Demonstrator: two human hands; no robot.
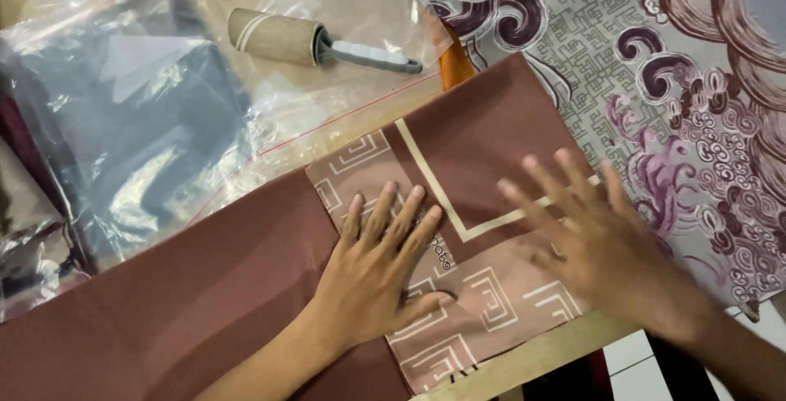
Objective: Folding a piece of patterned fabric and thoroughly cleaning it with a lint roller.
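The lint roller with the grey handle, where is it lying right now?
The lint roller lies in the upper middle of the head view, on clear plastic bags, beyond the brown folded cloth and left of the patterned purple fabric.

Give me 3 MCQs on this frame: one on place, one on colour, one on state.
1. Where does the lint roller lie?
A. On the clear plastic bags, beyond the brown cloth
B. Under the right hand
C. On the floor tiles

2. What is the main colour of the cloth under the hands?
A. Bright green
B. Reddish brown
C. White

3. How is the left hand?
A. Clenched in a fist
B. Gripping the roller
C. Flat, fingers spread on the cloth

Answers:
1 A: the roller rests on the plastic bags, apart from both hands.
2 B: the cloth is reddish brown with a paler, line-patterned corner.
3 C: its palm is down on the patterned corner; the right hand is blurred, also open.
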